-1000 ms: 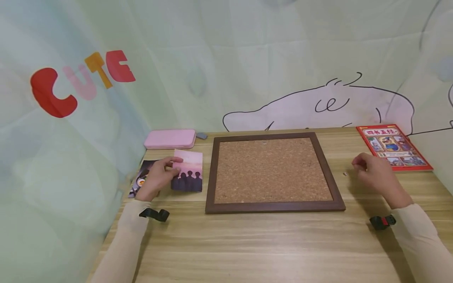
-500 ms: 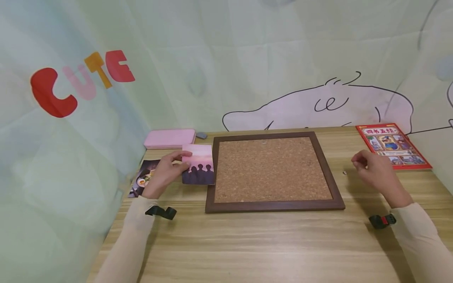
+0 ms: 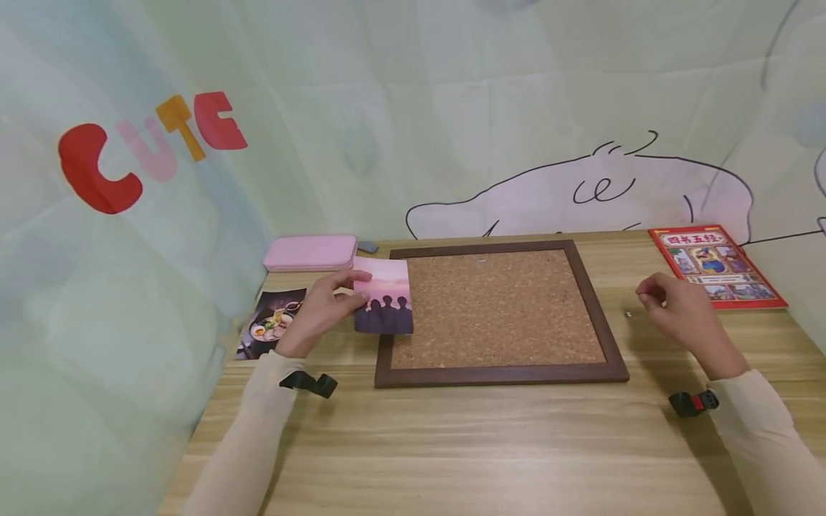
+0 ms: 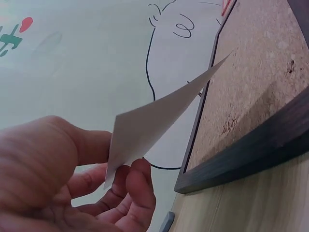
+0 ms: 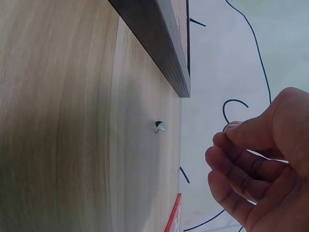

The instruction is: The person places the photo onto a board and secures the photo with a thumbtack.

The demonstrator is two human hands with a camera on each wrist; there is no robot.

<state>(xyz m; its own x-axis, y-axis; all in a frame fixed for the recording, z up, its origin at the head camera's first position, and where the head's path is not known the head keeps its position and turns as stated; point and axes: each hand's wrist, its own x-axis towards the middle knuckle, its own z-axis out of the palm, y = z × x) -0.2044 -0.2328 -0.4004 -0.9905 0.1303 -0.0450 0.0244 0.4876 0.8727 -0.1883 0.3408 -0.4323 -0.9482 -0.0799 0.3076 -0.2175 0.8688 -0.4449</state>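
A pale green cloth with cartoon outlines and the word CUTE hangs behind a wood-grained desk (image 3: 452,444), where a brown-framed corkboard (image 3: 510,308) lies flat in the middle.

The work looks barely begun. The left hand (image 3: 325,312) pinches a pink sunset card (image 3: 387,283) by its left edge, between thumb and fingers; the card is tilted and appears raised, overhanging the board's left rail and a strip of cork. It is not yet laid down or fastened. A second picture, of a bowl of food (image 3: 267,326), lies on the desk beyond the board's left side, its turn apparently to come. No card is fixed to the visible cork.

The right hand (image 3: 677,312) hangs above the desk on the other side, thumb and forefinger tips brought together; whether something tiny sits between them I cannot tell. Near it, a small pin (image 5: 160,126) rests on the desk, seemingly unused, between the board and the red book (image 3: 716,265).
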